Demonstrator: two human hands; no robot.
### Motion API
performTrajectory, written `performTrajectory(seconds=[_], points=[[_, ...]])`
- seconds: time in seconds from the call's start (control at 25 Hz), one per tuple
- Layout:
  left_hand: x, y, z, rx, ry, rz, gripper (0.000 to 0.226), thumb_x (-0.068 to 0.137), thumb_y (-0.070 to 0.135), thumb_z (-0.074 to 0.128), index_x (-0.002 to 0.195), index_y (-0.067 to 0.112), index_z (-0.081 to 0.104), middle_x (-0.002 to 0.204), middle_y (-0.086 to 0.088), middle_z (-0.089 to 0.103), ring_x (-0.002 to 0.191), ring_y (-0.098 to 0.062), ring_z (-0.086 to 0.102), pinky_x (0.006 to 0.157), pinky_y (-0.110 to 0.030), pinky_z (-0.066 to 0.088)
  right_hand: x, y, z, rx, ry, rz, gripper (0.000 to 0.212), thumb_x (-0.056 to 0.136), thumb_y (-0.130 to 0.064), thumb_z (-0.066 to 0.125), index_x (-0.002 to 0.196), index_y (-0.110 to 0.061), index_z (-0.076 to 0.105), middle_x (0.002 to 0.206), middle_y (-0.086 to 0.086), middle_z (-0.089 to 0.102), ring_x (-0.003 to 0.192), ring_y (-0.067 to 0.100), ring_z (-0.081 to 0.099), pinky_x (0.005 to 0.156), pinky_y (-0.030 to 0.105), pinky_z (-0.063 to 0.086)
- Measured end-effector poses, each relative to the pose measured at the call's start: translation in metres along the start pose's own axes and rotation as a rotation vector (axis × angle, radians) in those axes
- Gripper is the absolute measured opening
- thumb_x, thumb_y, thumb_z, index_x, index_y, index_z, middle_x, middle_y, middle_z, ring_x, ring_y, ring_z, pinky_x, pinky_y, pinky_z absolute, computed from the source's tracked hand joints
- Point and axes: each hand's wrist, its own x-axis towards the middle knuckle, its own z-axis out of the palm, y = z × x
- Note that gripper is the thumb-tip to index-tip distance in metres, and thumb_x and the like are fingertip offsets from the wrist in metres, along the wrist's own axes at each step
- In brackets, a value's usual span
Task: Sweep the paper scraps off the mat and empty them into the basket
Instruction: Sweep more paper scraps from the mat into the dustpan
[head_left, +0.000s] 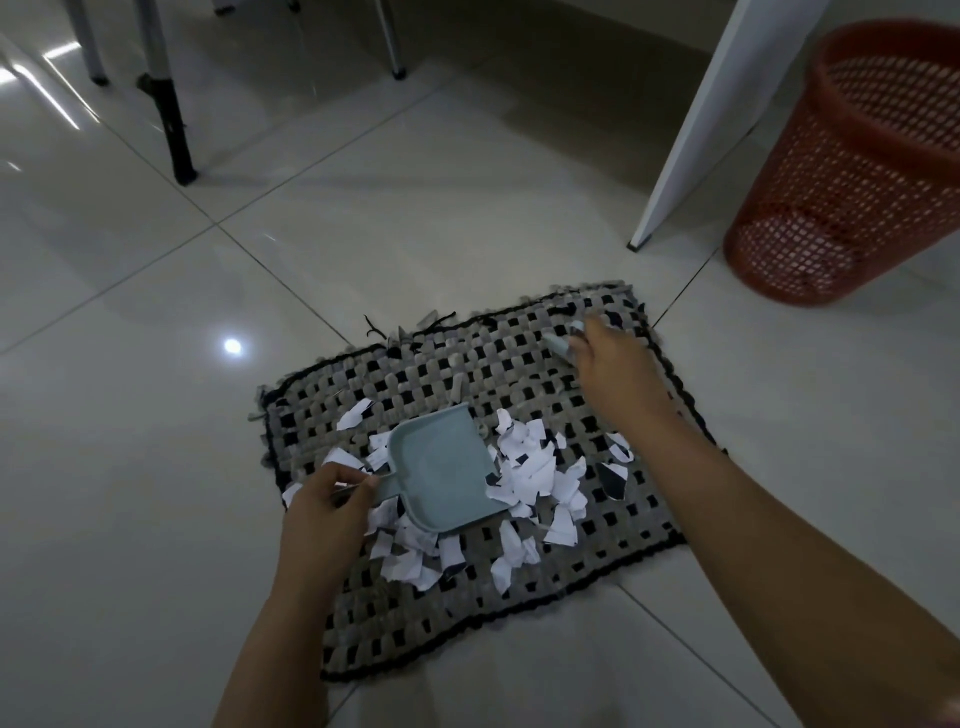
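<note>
A grey-and-black woven mat (415, 613) lies on the tiled floor. Several torn white paper scraps (535, 473) are heaped across its middle. My left hand (324, 514) grips the handle of a pale blue dustpan (441, 467), which rests on the scraps with its open edge toward the mat's far side. My right hand (618, 369) is at the mat's far right corner, closed around a small pale blue brush (561, 345) that is mostly hidden by the fingers. A red mesh basket (852, 171) stands upright on the floor, beyond the mat to the right.
A white table leg (691, 135) slants down between the mat and the basket. Dark and grey chair legs (171, 119) stand at the back left. Glossy floor tiles (156, 467) surround the mat.
</note>
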Motion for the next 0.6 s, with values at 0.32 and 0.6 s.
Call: performTrajectory(seconds=[0.32,0.6], points=[[0.005,-0.004,-0.001,0.025,0.011,0.018,0.017,0.090,0.016,0.055,0.073,0.013,0.058,0.059,-0.011,0.055,0.047,-0.022,0.042,0.050,-0.023,0.031,-0.064,-0.048,0.001,0.216,-0.199,-0.121,0.017,0.095,-0.017,0.042,0.090,-0.005,0.052,0.056,-0.013,0.035,0.048,0.000,0.034,0.043,0.016,0.026],[0.005,-0.003,-0.015,0.041,0.017,0.050,0.018,0.089,0.013,0.056,0.072,0.008,0.059,0.061,-0.011,0.059,0.053,-0.028,0.049,0.052,-0.027,0.036,-0.058,-0.006,-0.038,0.031,0.106,0.105,0.018,0.096,-0.016,0.041,0.090,-0.003,0.052,0.061,0.002,0.049,0.048,0.020,0.049,0.040,0.025,0.035]])
